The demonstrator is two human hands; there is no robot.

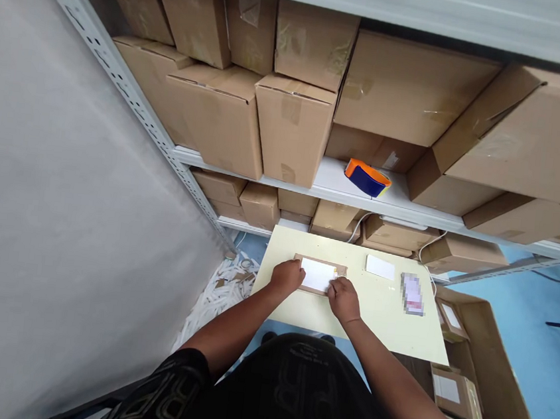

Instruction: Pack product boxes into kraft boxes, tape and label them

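Note:
A small flat cardboard box point(342, 271) lies on the pale yellow table in front of me, with a white label point(317, 275) over most of its top. My left hand point(287, 276) is closed at the box's left end, thumb by the label's edge. At the label's right edge my right hand point(344, 299) is closed in a pinch, its fingertips pressed to the label's lower corner. Whether that corner is stuck down cannot be made out. Farther right on the table lie a stack of white labels point(380, 267) and a blurred, pixelated flat item point(412, 294).
Shelves of cardboard boxes point(292, 131) rise behind the table point(373, 319). An orange and blue ring-shaped object point(367, 179) sits on the middle shelf. Right of the table, an open carton point(498, 372) holds labelled boxes. White paper strips point(221, 290) litter the floor at left, beside the wall.

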